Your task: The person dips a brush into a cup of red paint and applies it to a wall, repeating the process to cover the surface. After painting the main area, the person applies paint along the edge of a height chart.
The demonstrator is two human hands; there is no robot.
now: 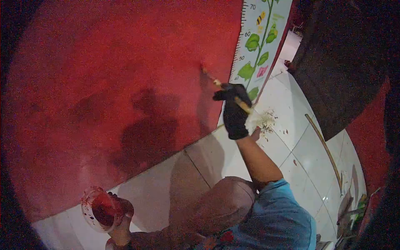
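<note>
A red wall (125, 62) fills the left and far side, above the white tiled floor (298, 129). Right of centre, a height chart (260, 46) lies against the wall's edge. The black-gloved right hand (236, 110) has its fingers closed on a slim brush, and the left hand (122, 218), near left, curls round a clear cup (87, 208) of red paint (103, 211). The brush (217, 83) points at the wall; whether its tip touches cannot be told.

The wall (104, 62) is red, the glove (236, 123) black.
</note>
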